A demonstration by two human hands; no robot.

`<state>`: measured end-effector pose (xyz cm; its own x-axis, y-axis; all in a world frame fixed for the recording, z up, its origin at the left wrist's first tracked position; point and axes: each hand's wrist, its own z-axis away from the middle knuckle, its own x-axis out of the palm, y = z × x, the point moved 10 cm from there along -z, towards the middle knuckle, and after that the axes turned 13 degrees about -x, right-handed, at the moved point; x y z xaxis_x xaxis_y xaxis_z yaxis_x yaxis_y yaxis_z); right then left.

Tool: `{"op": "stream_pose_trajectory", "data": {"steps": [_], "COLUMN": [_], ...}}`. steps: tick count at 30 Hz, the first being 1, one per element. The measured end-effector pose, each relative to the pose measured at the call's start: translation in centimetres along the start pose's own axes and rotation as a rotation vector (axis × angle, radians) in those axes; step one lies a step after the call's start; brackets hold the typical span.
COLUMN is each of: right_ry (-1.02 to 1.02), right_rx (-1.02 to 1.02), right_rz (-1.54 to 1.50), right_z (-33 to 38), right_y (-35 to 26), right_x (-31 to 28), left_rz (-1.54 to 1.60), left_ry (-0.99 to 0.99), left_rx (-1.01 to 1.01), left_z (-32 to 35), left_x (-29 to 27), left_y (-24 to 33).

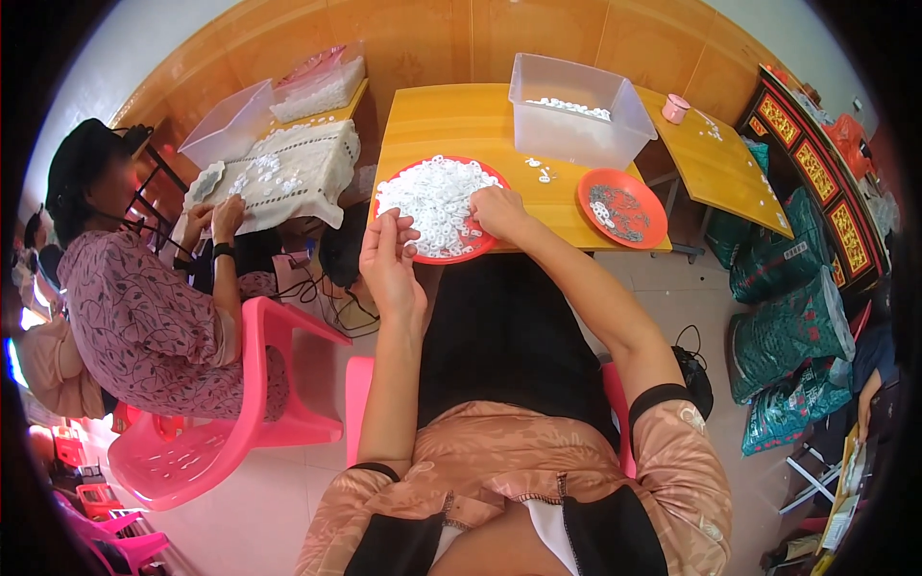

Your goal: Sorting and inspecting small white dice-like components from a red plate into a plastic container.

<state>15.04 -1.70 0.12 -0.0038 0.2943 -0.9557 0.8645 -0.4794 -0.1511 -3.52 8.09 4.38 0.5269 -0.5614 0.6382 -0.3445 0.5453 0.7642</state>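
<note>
A red plate heaped with small white plastic pieces, ring-like with holes, rests at the near edge of the yellow table. At its left front edge is my left hand, palm up and fingers curled in; anything between the fingertips is too small to name. My right hand is closed at the right side of the heap, its fingertips hidden. Farther right, a second red plate holds small grey metal parts and a few white pieces.
Behind the plates stands a clear plastic bin with white pieces inside. Several loose pieces lie before it. A co-worker handles white pieces at a cloth-covered table on the left. Green sacks and a pink cup are right.
</note>
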Motion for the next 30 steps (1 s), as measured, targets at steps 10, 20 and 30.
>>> {"op": "stream_pose_trajectory", "data": {"steps": [10, 20, 30], "right_ry": [0.075, -0.027, -0.182], "right_rx": [0.083, 0.075, -0.018], "right_rz": [-0.069, -0.088, 0.061], "right_z": [0.6, 0.3, -0.1], "right_y": [1.3, 1.0, -0.9], "right_x": [-2.4, -0.9, -0.1], "left_rz": [0.012, 0.007, -0.035], "left_ry": [-0.003, -0.012, -0.027], "left_rx": [-0.011, -0.019, -0.028], "left_z": [0.0, 0.0, -0.1], "left_x": [0.0, 0.3, 0.4], "left_y": [0.1, -0.1, -0.7]}}
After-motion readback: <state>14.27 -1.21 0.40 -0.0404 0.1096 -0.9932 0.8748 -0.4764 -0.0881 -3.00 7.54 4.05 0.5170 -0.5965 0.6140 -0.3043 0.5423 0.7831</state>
